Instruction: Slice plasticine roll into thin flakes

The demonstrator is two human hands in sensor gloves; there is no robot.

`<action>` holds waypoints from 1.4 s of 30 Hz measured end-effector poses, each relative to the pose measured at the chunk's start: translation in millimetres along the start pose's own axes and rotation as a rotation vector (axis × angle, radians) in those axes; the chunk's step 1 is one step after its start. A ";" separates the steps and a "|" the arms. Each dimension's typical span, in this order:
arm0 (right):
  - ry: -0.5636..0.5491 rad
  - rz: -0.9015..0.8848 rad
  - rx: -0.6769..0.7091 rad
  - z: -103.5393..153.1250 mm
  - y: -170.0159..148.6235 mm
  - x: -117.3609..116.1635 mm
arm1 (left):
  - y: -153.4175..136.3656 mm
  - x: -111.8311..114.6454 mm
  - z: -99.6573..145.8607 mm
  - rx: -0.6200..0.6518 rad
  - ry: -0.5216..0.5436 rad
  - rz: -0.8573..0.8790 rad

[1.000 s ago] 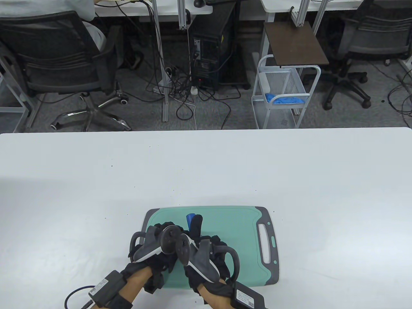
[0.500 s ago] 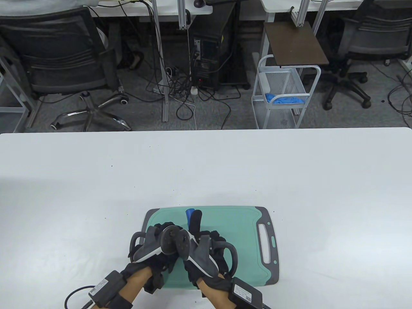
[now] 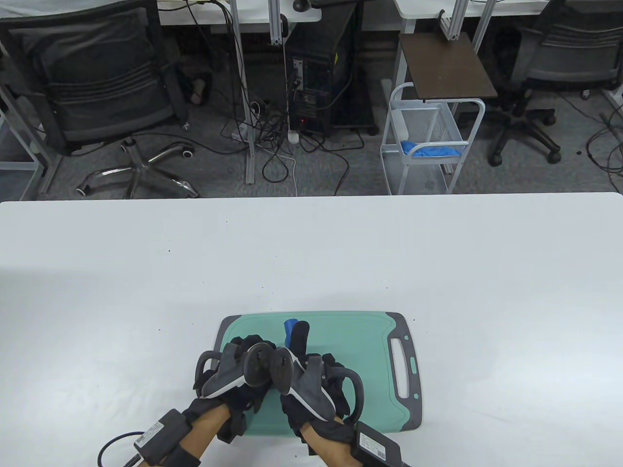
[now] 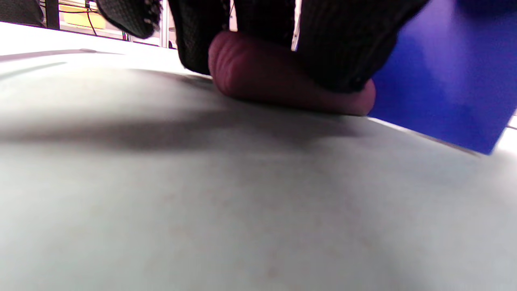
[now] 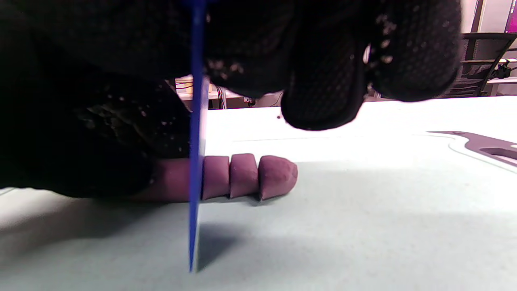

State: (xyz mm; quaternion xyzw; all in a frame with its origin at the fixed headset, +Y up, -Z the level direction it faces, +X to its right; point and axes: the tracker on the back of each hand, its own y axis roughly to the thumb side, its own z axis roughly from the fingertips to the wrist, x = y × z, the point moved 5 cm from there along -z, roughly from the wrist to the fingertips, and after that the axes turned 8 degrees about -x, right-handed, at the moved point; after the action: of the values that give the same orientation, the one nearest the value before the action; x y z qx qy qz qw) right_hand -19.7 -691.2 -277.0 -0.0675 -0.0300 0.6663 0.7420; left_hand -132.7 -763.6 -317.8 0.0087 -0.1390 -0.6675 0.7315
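Note:
A purple plasticine roll [image 5: 169, 180] lies on the teal cutting board [image 3: 360, 350]. Three cut slices [image 5: 246, 176] stand at its right end, still touching one another. My left hand [image 3: 243, 365] presses down on the roll [image 4: 282, 81] with its fingers [image 4: 339, 48]. My right hand [image 3: 306, 369] grips a thin blue blade [image 5: 196, 141], index finger laid along its top [image 3: 299, 335]. The blade stands upright across the roll just left of the slices, its edge down at the board. The blade's tip [image 3: 290, 325] shows past the hands; the roll is hidden in the table view.
The board's grey handle end with a slot [image 3: 403, 362] points right. The white table [image 3: 438, 267] stretches around the board. Chairs, cables and a wire cart [image 3: 428, 141] stand on the floor beyond the far edge.
My right hand with the blade shifted slightly left, then back to the right. My left hand stayed on the roll. A chair behind the table rolled away.

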 end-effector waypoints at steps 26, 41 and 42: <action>0.020 -0.043 0.028 14.2 -1.4 9.9 | -6.5 -4.4 -0.8 -0.038 0.033 0.007; 0.021 -0.032 0.035 11.6 1.0 1.4 | -7.3 -4.1 -1.1 -0.040 0.025 0.023; 0.020 -0.030 0.036 11.2 1.4 0.6 | -7.4 -4.1 -1.1 -0.039 0.025 0.023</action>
State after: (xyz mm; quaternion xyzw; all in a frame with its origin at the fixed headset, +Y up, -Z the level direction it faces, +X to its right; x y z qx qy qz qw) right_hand -22.5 -689.8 -266.2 -0.0604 -0.0116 0.6547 0.7534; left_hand -140.0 -760.6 -321.1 0.0009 -0.1170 -0.6613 0.7409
